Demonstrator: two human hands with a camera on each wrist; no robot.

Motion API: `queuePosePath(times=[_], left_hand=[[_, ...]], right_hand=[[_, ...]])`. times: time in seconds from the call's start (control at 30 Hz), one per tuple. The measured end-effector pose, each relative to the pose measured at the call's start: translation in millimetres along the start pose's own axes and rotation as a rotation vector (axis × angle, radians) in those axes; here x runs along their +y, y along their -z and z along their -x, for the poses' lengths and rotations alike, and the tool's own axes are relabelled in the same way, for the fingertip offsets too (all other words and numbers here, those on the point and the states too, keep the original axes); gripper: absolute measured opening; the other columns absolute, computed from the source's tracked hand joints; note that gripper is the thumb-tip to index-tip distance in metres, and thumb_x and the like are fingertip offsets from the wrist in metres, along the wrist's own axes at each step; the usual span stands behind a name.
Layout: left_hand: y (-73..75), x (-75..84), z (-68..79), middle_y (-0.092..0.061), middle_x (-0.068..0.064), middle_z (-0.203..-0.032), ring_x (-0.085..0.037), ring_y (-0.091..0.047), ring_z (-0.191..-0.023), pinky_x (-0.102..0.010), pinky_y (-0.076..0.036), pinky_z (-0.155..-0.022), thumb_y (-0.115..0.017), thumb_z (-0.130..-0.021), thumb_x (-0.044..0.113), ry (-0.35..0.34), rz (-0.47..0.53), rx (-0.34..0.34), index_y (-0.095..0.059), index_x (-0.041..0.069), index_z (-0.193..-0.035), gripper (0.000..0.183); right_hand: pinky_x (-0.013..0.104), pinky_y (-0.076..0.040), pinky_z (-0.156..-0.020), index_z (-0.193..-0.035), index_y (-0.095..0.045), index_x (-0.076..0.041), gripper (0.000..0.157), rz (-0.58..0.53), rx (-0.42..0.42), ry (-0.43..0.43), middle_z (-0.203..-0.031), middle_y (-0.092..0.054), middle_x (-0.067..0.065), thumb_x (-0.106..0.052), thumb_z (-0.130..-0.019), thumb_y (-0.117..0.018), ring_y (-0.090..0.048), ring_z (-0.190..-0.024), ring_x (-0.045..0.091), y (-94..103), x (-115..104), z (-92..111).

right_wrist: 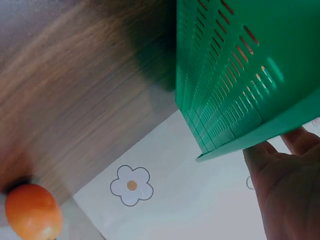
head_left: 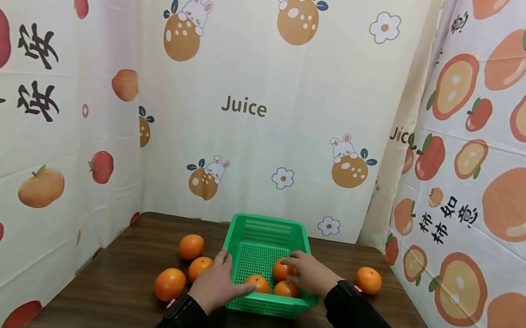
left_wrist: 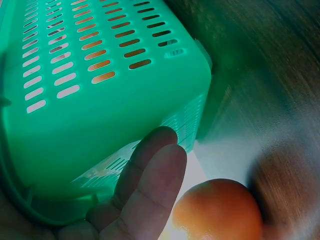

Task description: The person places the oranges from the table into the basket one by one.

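A green plastic basket point(head_left: 270, 306) with slotted walls stands in the middle of the table, with several oranges inside. My left hand point(head_left: 216, 285) holds its left rim near the front corner, thumb over the edge. In the left wrist view, fingers point(left_wrist: 155, 187) lie along the basket's outer wall point(left_wrist: 125, 115), close to an orange point(left_wrist: 220, 212) on the table. Reaching over the right rim, my right hand point(head_left: 311, 273) curls its fingers round an orange point(head_left: 283, 270) in the basket. Two others, a left orange point(head_left: 256, 282) and a right orange point(head_left: 286, 289), lie nearer the front wall.
Left of the basket on the brown wooden table point(head_left: 120, 283) lie a back orange point(head_left: 191, 246), a middle orange point(head_left: 199, 267) and a front orange point(head_left: 170, 284). A lone orange point(head_left: 368, 280) sits at the right. Printed cloth point(head_left: 256, 141) hangs behind and at both sides.
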State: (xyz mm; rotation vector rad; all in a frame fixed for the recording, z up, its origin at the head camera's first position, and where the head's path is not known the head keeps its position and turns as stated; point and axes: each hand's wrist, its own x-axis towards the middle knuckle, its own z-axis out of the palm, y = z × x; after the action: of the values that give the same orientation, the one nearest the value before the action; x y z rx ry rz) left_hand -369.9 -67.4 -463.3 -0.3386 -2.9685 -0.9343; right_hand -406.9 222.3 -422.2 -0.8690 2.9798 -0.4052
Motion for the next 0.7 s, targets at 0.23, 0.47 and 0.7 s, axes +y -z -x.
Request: queuePosePath(times=[0.23,0.47,0.7], left_hand=[[0.8,-2.2,-2.6,-0.018,-0.022,-0.177,-0.041,-0.069,-0.113,-0.049,-0.057,-0.081,-0.065,-0.088,0.081,0.002,0.0,0.004,-0.036,0.0,-0.164,0.116],[1.5,-2.7,-1.3,-0.02,-0.022,-0.176,-0.034,-0.072,-0.099,-0.043,-0.056,-0.07,-0.068,-0.087,0.079,-0.004,0.001,0.03,-0.038,-0.002,-0.163,0.115],[0.4,0.2,0.3,-0.022,-0.023,-0.176,-0.038,-0.072,-0.106,-0.046,-0.058,-0.074,-0.07,-0.088,0.077,-0.01,0.003,0.031,-0.039,-0.004,-0.162,0.114]], right_hand=[[0.063,-0.051,-0.109,-0.143,-0.066,-0.008,0.045,-0.015,0.063,-0.006,-0.152,-0.053,0.025,-0.016,-0.1,-0.076,-0.054,-0.136,0.044,-0.9,6,19],[0.069,-0.043,-0.115,-0.152,-0.059,-0.015,0.05,-0.044,0.094,-0.114,-0.165,-0.038,0.025,-0.027,-0.105,-0.07,-0.041,-0.149,0.048,-11.6,16,39],[0.072,-0.038,-0.117,-0.158,-0.051,-0.014,0.056,-0.154,0.147,-0.12,-0.169,-0.032,0.025,-0.036,-0.108,-0.063,-0.034,-0.153,0.05,-19.9,25,57]])
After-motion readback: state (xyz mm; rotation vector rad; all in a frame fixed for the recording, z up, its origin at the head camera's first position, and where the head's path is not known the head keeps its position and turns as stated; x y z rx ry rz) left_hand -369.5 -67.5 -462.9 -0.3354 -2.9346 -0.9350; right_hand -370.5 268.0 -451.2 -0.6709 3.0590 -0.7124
